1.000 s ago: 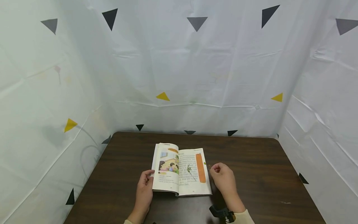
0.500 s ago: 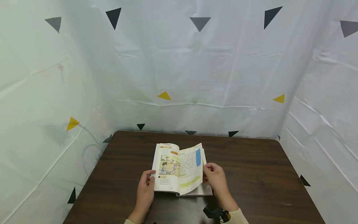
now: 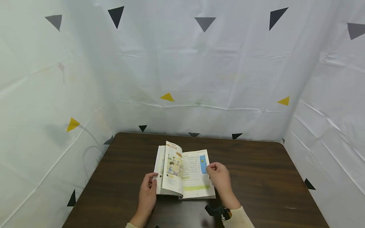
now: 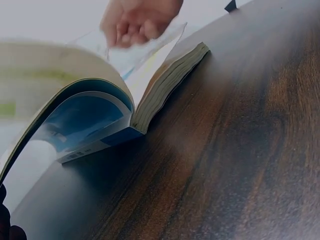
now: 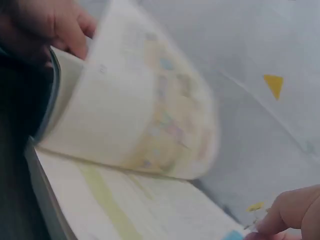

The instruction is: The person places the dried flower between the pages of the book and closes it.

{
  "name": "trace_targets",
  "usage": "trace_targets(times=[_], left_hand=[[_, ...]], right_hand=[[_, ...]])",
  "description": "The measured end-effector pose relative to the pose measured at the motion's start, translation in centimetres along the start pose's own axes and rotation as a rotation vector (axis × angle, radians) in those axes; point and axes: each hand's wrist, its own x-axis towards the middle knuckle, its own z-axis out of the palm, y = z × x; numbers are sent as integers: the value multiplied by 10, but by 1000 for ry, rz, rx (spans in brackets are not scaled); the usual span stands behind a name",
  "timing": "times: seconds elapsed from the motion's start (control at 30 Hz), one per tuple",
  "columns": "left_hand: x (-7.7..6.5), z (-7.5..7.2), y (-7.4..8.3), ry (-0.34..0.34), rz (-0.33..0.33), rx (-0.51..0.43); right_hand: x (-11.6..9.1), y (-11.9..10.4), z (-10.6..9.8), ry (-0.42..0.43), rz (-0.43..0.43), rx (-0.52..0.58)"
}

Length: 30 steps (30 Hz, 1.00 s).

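An open illustrated book [image 3: 196, 180] lies on the dark wooden table [image 3: 256, 171]. My left hand [image 3: 147, 193] grips the left edge of its page stack. One picture page [image 3: 173, 169] stands lifted off that side, blurred in the right wrist view. Flat on the right is a page with a blue block and a yellow-green stripe. Over the blue block shows a small yellow flower [image 5: 255, 206] on a thin stem, pinched between the thumb and finger of my right hand [image 3: 220, 178]. The green sprig seen earlier is out of sight.
White sheets [image 3: 228, 63] with dark and yellow triangles hang round the table at the back and both sides. A dark wrist device [image 3: 218, 211] sits on the right wrist.
A page has come over from left to right, covering the orange-block page with the green sprig. Another left page has risen. My right hand has moved left, nearer the book's right edge.
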Motion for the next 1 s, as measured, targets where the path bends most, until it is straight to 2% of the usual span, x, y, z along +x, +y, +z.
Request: trace_targets(times=[0.07, 0.17, 0.3, 0.37, 0.47, 0.57, 0.7, 0.77, 0.83, 0.9, 1.0], left_hand=[[0, -1, -1, 5, -1, -3], [0, -1, -1, 11, -17, 0], [-2, 1, 0, 1, -30, -5], [-3, 2, 1, 0, -25, -6], [-3, 2, 1, 7, -28, -6], [-4, 2, 0, 10, -32, 4], [-4, 2, 4, -2, -28, 4], [-4, 1, 6, -17, -24, -15], [-4, 0, 8, -40, -21, -38], [-4, -1, 9, -64, -24, -63], [-5, -2, 12, -94, -14, -93]], right_hand=[[2, 3, 13, -95, 50, 68], [5, 8, 30, -180, 48, 143], [5, 12, 38, -202, -33, 231], [5, 12, 38, -226, -40, 287], [3, 13, 37, -257, -57, 293], [1, 13, 39, -273, -115, 256], [-2, 9, 46, -299, -276, 96], [-4, 6, 49, -343, -343, -7], [-5, 6, 52, -422, -395, -83], [-7, 6, 54, -491, -432, -106], [-10, 7, 54, -509, -485, -134]])
